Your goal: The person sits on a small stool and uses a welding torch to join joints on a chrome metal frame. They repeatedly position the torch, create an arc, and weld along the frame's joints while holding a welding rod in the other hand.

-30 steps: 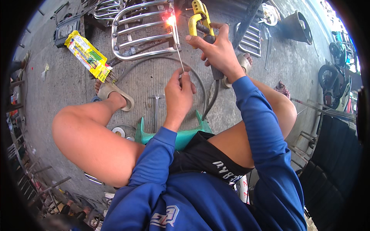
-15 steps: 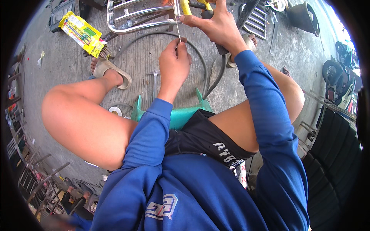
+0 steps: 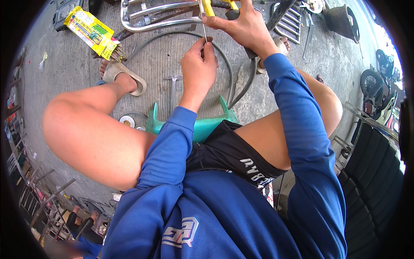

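My left hand [image 3: 199, 67] is closed, with fingertips pinching the lower end of a thin welding rod [image 3: 204, 29]. The rod runs upward past a chromed tubular metal rack [image 3: 166, 22] at the top edge. My right hand [image 3: 250, 30] is wrapped round a yellow and black welding electrode holder [image 3: 208, 8], its thumb against a yellow part. A thick grey cable [image 3: 246, 86] leads down from the holder and loops over the floor. The upper ends of the rod and holder are cut off by the frame.
A yellow packet [image 3: 89, 32] of welding rods lies at upper left. A hammer [image 3: 173, 88] lies near the green stool [image 3: 211, 127] under me. A metal grille [image 3: 288, 23] and dark bucket [image 3: 343, 23] are at upper right, motorcycles [image 3: 377, 88] beyond. Another person [image 3: 79, 233] is at lower left.
My left hand and the rod have shifted slightly up and right. An orange glow at the rack's top edge is no longer visible. My right hand keeps its hold.
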`<action>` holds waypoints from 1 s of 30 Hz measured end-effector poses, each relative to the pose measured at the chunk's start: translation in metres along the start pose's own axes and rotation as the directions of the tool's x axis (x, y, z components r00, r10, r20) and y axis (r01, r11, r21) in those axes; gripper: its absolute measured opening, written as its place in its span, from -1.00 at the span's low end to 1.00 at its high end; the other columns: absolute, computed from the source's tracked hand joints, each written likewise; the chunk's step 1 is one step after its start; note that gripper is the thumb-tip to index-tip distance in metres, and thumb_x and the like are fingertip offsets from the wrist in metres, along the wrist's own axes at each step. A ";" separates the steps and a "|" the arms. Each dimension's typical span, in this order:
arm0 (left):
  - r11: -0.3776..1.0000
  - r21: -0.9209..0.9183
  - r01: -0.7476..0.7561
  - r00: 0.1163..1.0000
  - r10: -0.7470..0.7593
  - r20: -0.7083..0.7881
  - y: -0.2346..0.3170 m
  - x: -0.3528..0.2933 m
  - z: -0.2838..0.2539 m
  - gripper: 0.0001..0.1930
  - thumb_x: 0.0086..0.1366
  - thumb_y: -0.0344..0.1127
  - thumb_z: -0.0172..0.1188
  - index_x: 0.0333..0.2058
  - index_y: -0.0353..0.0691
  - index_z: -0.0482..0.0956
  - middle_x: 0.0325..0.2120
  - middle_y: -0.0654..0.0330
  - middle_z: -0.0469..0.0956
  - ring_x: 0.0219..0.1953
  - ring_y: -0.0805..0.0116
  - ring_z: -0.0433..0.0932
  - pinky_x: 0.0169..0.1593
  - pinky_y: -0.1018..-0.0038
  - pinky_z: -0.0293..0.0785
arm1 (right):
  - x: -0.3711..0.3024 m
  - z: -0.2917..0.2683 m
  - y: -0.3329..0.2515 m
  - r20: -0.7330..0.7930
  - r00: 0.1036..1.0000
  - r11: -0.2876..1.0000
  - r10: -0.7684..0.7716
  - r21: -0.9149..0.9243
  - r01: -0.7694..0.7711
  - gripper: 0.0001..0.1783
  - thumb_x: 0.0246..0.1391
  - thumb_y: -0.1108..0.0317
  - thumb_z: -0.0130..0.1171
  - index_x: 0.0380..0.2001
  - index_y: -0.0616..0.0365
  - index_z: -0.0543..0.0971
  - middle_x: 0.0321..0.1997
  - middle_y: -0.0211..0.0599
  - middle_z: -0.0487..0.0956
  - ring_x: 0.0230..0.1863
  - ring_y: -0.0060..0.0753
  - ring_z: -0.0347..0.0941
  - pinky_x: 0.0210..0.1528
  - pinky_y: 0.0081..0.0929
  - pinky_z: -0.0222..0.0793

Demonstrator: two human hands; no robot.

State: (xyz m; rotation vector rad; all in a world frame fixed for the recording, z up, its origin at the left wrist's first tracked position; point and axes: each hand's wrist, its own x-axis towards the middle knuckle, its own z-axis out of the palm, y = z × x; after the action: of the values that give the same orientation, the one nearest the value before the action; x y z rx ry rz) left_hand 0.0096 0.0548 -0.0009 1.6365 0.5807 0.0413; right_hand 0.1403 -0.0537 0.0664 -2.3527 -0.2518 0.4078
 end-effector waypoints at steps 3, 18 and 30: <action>0.999 0.032 -0.019 1.000 0.019 -0.013 -0.002 0.001 0.000 -0.70 0.55 -0.31 0.13 0.02 -0.39 0.71 -0.57 0.06 0.65 -0.54 0.32 0.67 -0.37 0.34 0.54 | 0.002 0.003 0.007 0.007 1.000 0.999 -0.028 -0.025 0.028 0.11 -0.07 -0.29 0.63 0.23 0.37 0.37 -0.08 0.22 0.68 -0.06 0.08 0.70 -0.01 -0.13 0.59; 0.999 0.043 -0.004 1.000 0.005 -0.004 -0.003 0.000 0.001 -0.66 0.55 -0.31 0.14 0.13 -0.37 0.70 -0.59 0.03 0.60 -0.55 0.32 0.63 -0.39 0.31 0.49 | 0.008 0.009 0.009 0.054 0.998 0.998 -0.040 -0.055 0.043 0.18 -0.15 -0.32 0.61 0.28 0.32 0.33 -0.07 0.47 0.68 0.02 0.44 0.70 0.11 0.03 0.63; 0.997 -0.029 0.067 0.998 -0.068 -0.018 -0.005 0.000 0.002 -0.66 0.52 -0.35 0.13 0.13 -0.38 0.69 -0.43 -0.04 0.71 -0.46 0.42 0.64 -0.31 0.34 0.55 | 0.011 0.014 0.015 0.049 0.997 0.998 -0.059 -0.032 0.060 0.14 -0.13 -0.34 0.57 0.26 0.29 0.34 -0.20 0.43 0.68 -0.10 0.48 0.71 -0.01 0.07 0.64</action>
State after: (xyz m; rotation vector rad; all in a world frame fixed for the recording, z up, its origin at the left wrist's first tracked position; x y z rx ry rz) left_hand 0.0083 0.0534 -0.0060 1.5896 0.6468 0.0151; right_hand 0.1464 -0.0525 0.0440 -2.3636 -0.3531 0.4344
